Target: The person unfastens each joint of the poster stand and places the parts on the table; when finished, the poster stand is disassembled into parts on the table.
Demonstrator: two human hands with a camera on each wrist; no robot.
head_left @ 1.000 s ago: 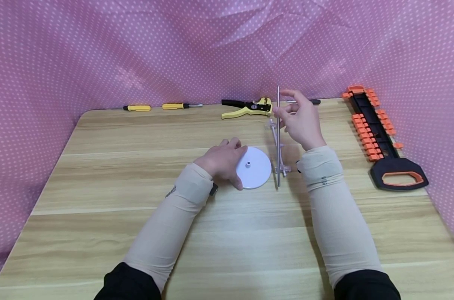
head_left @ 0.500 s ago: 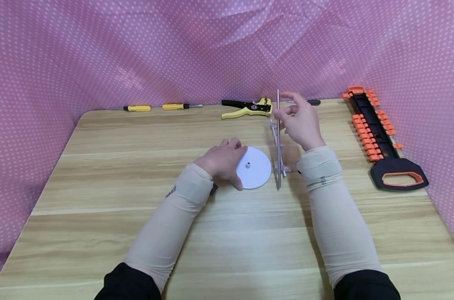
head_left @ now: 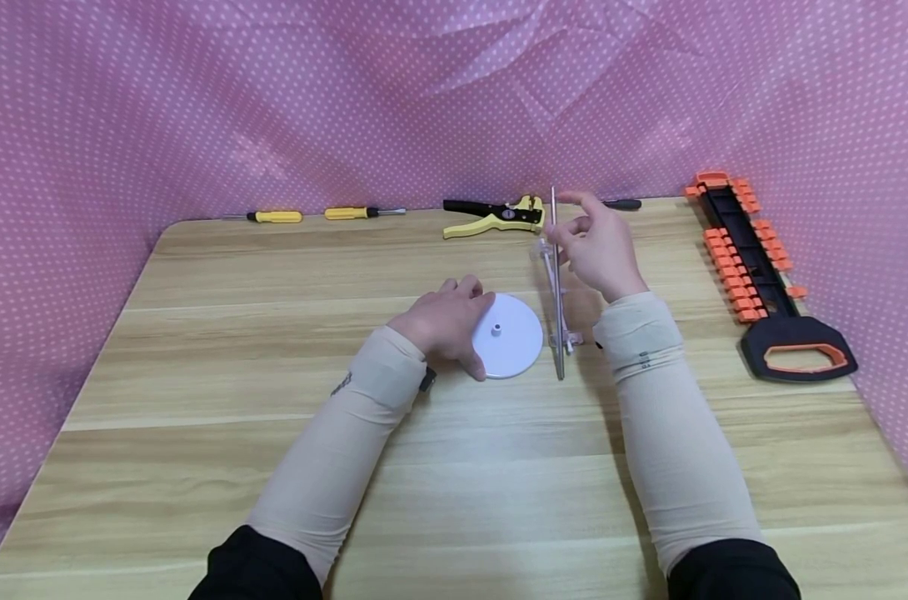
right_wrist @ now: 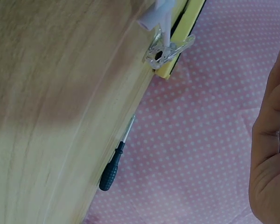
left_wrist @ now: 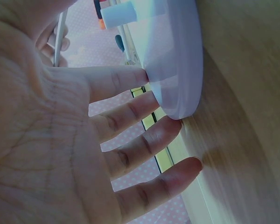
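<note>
A white round base [head_left: 516, 350] with a short hollow stub in its middle lies on the wooden table. My left hand [head_left: 446, 321] holds its left rim, thumb at the near edge and fingertips at the far side; in the left wrist view those fingertips touch the rim of the disc [left_wrist: 189, 60]. Between thumb and fingers, my right hand [head_left: 602, 250] holds a thin metal rod [head_left: 557, 308], its lower end toward me, right of the base. Behind the rod lies a thin white piece with clear plastic clips [head_left: 575, 338]. The right wrist view shows only part of the right hand [right_wrist: 273, 149].
Yellow-and-black wire strippers [head_left: 499, 217] lie at the back edge. Two yellow-handled screwdrivers [head_left: 274, 217] are to their left. A dark-handled screwdriver [right_wrist: 111, 172] sits behind the right hand. On the right stands out a black-and-orange rack with a handle [head_left: 799, 350]. Pink dotted cloth surrounds the table.
The rod has come slightly down and toward me, its upper end shifting a little left and its lower end a little right. My left hand and the base have stayed put.
</note>
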